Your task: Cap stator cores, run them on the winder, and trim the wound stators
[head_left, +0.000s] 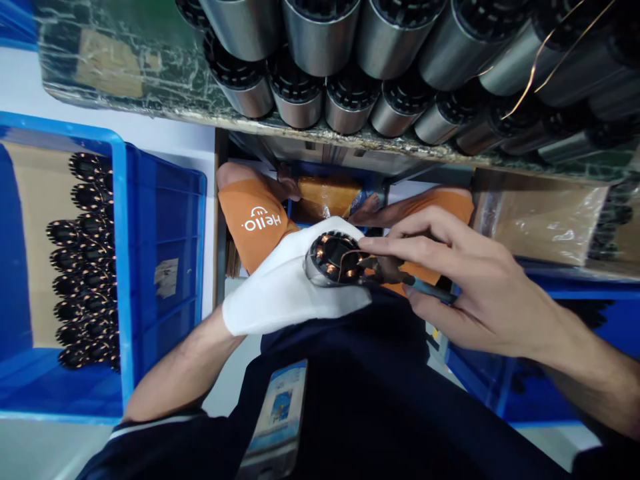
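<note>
My left hand (pixel 280 287), in a white glove, is wrapped round a motor stator (pixel 320 275). This is a silvery metal cylinder with a black slotted ring and copper windings at its upward-facing end. In my bare right hand (pixel 480 287) is a pair of pliers or cutters (pixel 387 270), with a dark handle between thumb and fingers. Its jaws reach the stator's right rim, beside the windings. A thin copper wire (pixel 346 257) loops up over the stator's opening; whether the jaws grip it I cannot tell.
Rows of metal stators (pixel 323 40) stand along the worn green bench (pixel 165 100) ahead, with loose copper wires at right. A blue crate (pixel 123 267) at left holds several wound black cores (pixel 90 267). Another blue crate (pixel 540 393) sits at right. An ID badge (pixel 277 413) hangs at my chest.
</note>
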Demonstrator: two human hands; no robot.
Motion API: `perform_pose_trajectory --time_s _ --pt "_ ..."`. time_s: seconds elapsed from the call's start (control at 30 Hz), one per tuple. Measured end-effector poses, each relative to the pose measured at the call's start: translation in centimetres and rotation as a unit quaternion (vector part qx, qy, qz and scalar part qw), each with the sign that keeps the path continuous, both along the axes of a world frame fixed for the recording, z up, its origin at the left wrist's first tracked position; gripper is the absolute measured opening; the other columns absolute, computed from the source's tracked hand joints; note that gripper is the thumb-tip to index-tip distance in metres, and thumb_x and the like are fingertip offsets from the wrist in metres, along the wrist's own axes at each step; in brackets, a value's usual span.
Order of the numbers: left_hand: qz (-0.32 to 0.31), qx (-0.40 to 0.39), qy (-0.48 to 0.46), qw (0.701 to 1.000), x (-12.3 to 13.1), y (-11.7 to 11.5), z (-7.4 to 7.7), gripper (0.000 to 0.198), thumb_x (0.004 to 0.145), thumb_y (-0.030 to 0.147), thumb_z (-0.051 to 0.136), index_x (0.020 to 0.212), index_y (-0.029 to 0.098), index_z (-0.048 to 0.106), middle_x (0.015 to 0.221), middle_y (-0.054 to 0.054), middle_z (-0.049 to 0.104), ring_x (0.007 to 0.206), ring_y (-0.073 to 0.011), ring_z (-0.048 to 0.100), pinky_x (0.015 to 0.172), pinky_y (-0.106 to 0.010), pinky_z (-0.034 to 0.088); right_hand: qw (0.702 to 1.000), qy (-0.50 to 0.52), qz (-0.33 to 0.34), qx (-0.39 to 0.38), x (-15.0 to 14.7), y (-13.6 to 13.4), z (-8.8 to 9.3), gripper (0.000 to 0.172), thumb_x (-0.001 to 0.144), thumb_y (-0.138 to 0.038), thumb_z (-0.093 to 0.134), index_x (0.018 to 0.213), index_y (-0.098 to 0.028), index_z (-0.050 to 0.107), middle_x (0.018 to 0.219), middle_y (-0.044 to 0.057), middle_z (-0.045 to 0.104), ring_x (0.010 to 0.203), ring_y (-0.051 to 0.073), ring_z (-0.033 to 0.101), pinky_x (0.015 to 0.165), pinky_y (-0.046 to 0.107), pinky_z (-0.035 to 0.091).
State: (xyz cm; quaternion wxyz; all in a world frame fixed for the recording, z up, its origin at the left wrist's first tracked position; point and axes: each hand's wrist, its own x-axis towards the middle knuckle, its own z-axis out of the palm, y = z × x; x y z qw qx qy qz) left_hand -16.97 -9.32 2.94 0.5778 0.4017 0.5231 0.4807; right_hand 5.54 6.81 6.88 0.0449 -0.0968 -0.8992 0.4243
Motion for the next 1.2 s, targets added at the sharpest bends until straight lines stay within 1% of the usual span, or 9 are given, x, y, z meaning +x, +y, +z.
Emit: perform_pose_trajectory --time_s 0.17,0.3,0.43,0.53,0.63,0.8,0.9,1.07,1.2 --pt "-0.026 -0.021 0.034 0.999 0.0 0.4 0.7 0.040 0.087 0.024 0.097 0.115 0.019 0.070 0.107 0.000 0.079 0.092 -0.0182 0.077 0.083 -0.030 0.062 0.995 -0.023 0.053 0.079 0.7 0.6 0.5 0.073 0.097 -0.008 0.063 0.168 -0.023 0.063 0.130 0.012 0.071 0.115 0.031 0.070 0.097 0.048 0.059" --pt "-0.029 -0.039 0.092 0.995 0.5 0.8 1.0 0.032 0.088 0.027 0.096 0.108 0.019 0.072 0.103 0.000 0.079 0.091 -0.0180 0.076 0.084 -0.031 0.061 0.988 -0.028 0.070 0.134 1.0 0.7 0.7 0.064 0.105 -0.018 0.065 0.168 -0.025 0.063 0.112 0.007 0.073 0.095 0.026 0.070 0.078 0.041 0.055" --pt "0.003 -0.068 0.091 0.994 1.0 0.7 0.7 0.033 0.086 0.028 0.094 0.104 0.022 0.067 0.098 0.001 0.081 0.085 -0.0193 0.077 0.080 -0.034 0.061 0.993 -0.054 0.050 0.095 1.1 0.6 0.7 0.063 0.108 -0.017 0.063 0.170 -0.024 0.063 0.088 0.000 0.065 0.075 0.022 0.066 0.066 0.038 0.052" --pt "0.057 -0.071 0.091 0.992 1.5 0.8 0.3 0.039 0.081 0.024 0.093 0.102 0.024 0.060 0.092 0.003 0.080 0.079 -0.0191 0.076 0.071 -0.032 0.060 0.996 -0.064 0.019 0.056 0.6 0.3 0.5 0.066 0.106 -0.018 0.065 0.171 -0.027 0.064 0.102 0.005 0.066 0.081 0.023 0.066 0.068 0.039 0.056" --pt "0.083 -0.064 0.190 0.976 1.8 1.1 0.2 0.040 0.078 0.027 0.092 0.101 0.026 0.060 0.087 0.004 0.078 0.075 -0.0194 0.076 0.068 -0.032 0.058 0.996 -0.056 0.010 0.070 0.1 -0.1 0.2 0.070 0.102 -0.020 0.069 0.172 -0.027 0.064 0.113 0.011 0.060 0.094 0.029 0.065 0.075 0.044 0.060" --pt "0.058 -0.044 0.408 0.910 2.5 1.4 0.6 0.036 0.082 0.032 0.085 0.103 0.027 0.056 0.080 0.003 0.073 0.069 -0.0224 0.073 0.065 -0.036 0.049 0.987 -0.062 -0.003 0.145 0.0 -0.7 -0.1 0.073 0.101 -0.020 0.070 0.173 -0.027 0.062 0.116 0.014 0.060 0.093 0.031 0.064 0.077 0.048 0.059" --pt "0.031 -0.032 0.415 0.909 3.0 1.1 1.0 0.030 0.086 0.032 0.079 0.099 0.027 0.053 0.078 0.001 0.069 0.064 -0.0217 0.069 0.062 -0.036 0.045 0.979 -0.059 -0.001 0.195 0.3 -0.9 -0.4 0.073 0.102 -0.016 0.065 0.174 -0.028 0.061 0.110 0.013 0.063 0.087 0.030 0.065 0.070 0.043 0.057" --pt "0.002 -0.028 0.349 0.937 2.8 1.1 1.9 0.029 0.082 0.027 0.077 0.093 0.028 0.050 0.073 0.003 0.065 0.061 -0.0191 0.063 0.061 -0.036 0.044 0.999 -0.030 0.005 -0.024 0.3 -0.9 -0.8 0.077 0.104 -0.010 0.059 0.178 -0.030 0.055 0.098 0.002 0.073 0.084 0.023 0.073 0.086 0.038 0.067" --pt "-0.018 -0.025 0.341 0.939 2.4 1.6 1.9 0.027 0.082 0.028 0.074 0.091 0.027 0.049 0.080 0.001 0.067 0.065 -0.0208 0.062 0.065 -0.040 0.048 0.999 -0.038 -0.015 0.026 0.1 -0.8 -0.7 0.074 0.100 -0.008 0.059 0.172 -0.022 0.063 0.101 0.006 0.069 0.083 0.023 0.069 0.072 0.039 0.061"
